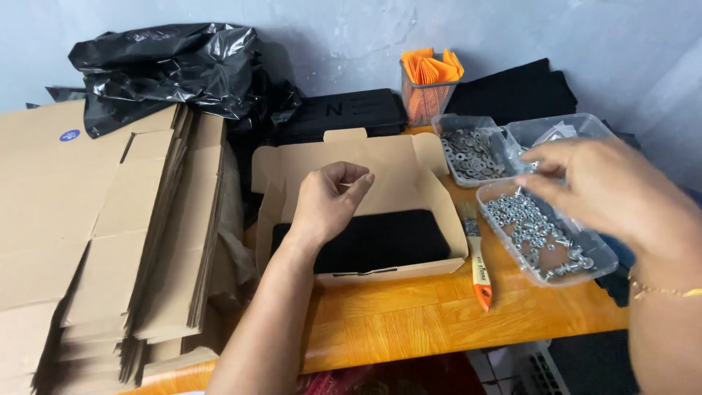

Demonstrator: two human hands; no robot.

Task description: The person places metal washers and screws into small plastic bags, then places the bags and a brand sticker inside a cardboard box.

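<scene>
An open cardboard box lies on the wooden table with a black pad in its bottom. My left hand hovers over the box, fingers curled together; something small may be pinched in them, too small to tell. My right hand reaches over clear plastic trays, its fingertips pinched just above the tray of metal screws and nuts. A second tray holds metal washers, and a third clear tray sits behind it.
A tall stack of flattened cardboard boxes fills the left side, with a black plastic bag behind. A paintbrush with an orange-tipped handle lies beside the box. A mesh cup of orange papers and black cases stand at the back.
</scene>
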